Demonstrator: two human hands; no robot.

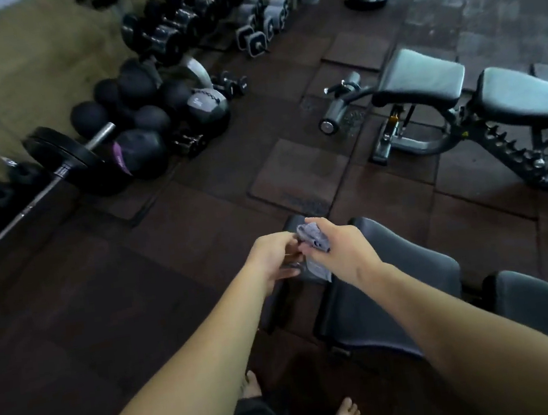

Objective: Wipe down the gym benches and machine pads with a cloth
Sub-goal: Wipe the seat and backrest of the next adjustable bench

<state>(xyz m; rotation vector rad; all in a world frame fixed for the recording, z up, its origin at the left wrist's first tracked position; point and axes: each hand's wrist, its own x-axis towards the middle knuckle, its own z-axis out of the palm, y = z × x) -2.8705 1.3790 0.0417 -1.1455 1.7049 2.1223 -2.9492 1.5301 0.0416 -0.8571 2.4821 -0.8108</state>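
Right hand [343, 250] grips cloth [312, 238], left hand [270, 259] unclear, over bench [395, 282] (rubber-tiled floor [138, 293]).

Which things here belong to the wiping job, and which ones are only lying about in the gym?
For the job:
cloth, gripped by the right hand, left hand at its edge
near bench
far bench

Lying about:
medicine balls
dumbbells
barbell
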